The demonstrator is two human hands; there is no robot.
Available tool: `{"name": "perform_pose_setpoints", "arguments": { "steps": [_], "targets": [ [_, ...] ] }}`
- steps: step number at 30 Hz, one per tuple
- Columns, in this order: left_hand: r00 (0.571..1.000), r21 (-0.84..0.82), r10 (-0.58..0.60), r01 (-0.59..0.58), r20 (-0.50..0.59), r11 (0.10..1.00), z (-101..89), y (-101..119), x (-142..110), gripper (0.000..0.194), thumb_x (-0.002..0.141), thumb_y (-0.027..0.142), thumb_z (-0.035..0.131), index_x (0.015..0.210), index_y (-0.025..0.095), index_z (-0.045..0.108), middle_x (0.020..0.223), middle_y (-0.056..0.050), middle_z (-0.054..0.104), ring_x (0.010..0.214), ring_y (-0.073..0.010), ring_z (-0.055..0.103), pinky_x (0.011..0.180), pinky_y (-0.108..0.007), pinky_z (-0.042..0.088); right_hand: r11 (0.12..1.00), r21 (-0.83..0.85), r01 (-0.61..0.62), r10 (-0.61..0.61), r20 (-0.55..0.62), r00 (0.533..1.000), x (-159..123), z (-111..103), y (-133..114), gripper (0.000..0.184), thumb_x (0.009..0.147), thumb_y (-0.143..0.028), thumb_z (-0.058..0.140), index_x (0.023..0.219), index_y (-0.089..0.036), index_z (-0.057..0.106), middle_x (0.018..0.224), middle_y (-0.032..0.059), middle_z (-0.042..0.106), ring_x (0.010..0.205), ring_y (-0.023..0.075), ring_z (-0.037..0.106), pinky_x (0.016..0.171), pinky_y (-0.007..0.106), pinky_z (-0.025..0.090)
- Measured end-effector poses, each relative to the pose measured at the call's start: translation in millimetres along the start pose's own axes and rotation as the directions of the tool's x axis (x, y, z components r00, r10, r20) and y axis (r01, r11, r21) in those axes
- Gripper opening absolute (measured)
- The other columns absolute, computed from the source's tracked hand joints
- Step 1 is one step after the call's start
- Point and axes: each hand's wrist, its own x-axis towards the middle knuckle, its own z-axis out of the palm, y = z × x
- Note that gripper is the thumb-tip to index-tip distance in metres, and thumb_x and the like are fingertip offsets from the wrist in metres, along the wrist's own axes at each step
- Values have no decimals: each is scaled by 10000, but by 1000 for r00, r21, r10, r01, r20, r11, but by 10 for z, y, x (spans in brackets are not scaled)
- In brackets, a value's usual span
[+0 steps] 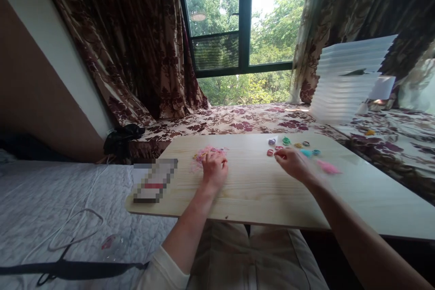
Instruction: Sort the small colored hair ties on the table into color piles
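A loose pile of small, mostly pink and yellow elastic-looking bands [200,156] lies on the light wooden table [244,190]. My left hand [215,170] rests over the near right side of this pile, fingers bent down on it and thumb apart. Further right, my right hand [291,163] has thumb and fingertips pinched together beside a red band bundle [270,152]; whatever is between them is too small to make out. Around it sit a purple bundle [272,142], a green bundle [286,141], a yellow one [298,145] and a teal one [316,152].
A bright pink clump [328,167] lies right of my right forearm. At the table's left edge is a blurred-out flat object [155,181]. White foam sheeting [343,86] stands on the window seat behind. A cable [73,213] crosses the bed at left.
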Motion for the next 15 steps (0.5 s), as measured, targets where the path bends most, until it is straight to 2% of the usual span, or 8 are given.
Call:
{"name": "perform_pose_setpoints", "arguments": {
  "steps": [3,6,12,15],
  "targets": [
    [1000,32,-10,9,12,999,-13,-12,-3,177,767,146,550,757,226,708,887,-62,695,1054,-253,507,952,-410,382,995,63,77,-84,123,989,-6,199,-409,242,804,-234,497,801,-213,738,844,56,715,736,168,626,622,247,393],
    [999,57,-37,37,-4,998,-51,-49,5,190,762,134,551,795,228,713,926,-61,699,1069,-255,504,974,-417,366,992,80,94,-107,182,977,-11,351,-659,222,787,-223,520,821,-226,738,864,51,724,769,181,634,609,249,386],
    [995,154,-96,99,-23,983,-310,-324,7,182,781,151,557,817,249,705,954,-53,700,1076,-256,497,1008,-467,305,992,55,117,-120,52,991,-65,520,-655,250,843,-261,479,903,-236,721,947,55,717,770,173,630,602,258,369],
    [993,190,-111,116,-33,975,-430,-499,-16,163,791,171,565,807,255,705,934,-53,698,1070,-256,495,1001,-460,303,992,44,119,-121,50,991,-80,545,-634,250,846,-269,476,911,-243,716,966,44,715,784,170,631,606,257,367]
  ]
}}
